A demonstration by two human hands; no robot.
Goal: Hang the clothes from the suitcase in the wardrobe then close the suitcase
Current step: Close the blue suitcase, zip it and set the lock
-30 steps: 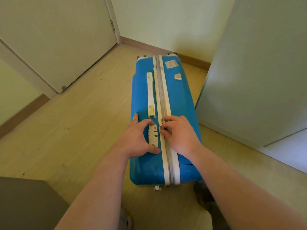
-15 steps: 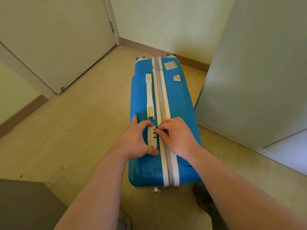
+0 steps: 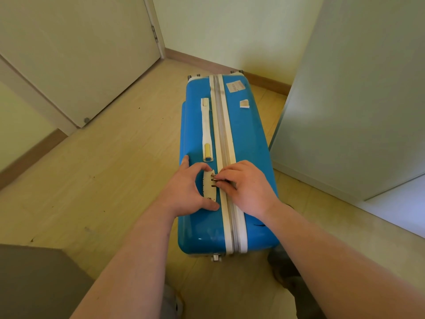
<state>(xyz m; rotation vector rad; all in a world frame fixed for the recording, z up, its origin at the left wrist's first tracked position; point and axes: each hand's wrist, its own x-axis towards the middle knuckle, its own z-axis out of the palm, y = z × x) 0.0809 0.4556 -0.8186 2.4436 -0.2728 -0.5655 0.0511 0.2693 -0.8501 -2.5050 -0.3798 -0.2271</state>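
My right hand hides most of the small metal zipper pulls; white paper sticker print unreadably small.

This is a room in a home, probably a bedroom corner. It has a pale wood-look floor and plain cream walls edged with brown skirting board. A flat hinged door stands on the left and a tall pale wardrobe on the right. A blue hard-shell suitcase lies on the floor between them.

Left grip lies spread flat; right grip curled, pinching.
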